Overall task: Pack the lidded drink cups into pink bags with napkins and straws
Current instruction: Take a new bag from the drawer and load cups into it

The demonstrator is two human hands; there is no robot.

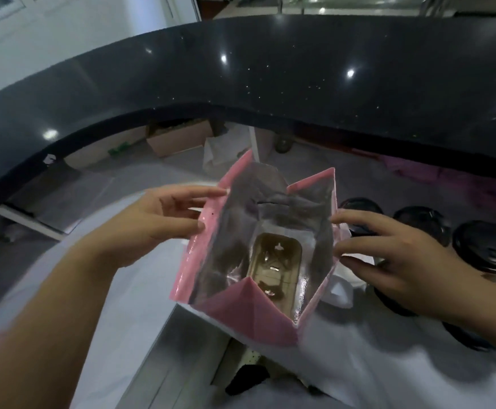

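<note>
While left hand (158, 222) and right hand (394, 255) pinch opposite walls of the pink bag (249, 317), mouth upward, lidded cups (490, 246) stand at three o'clock, nearer the right hand.

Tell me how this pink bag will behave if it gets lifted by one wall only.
The pink bag is probably floppy: its creased walls are held apart by the left hand and right hand. It is likely light, since just a flat insert shows at the bottom. The shiny lining may be slippery to pinch.
</note>
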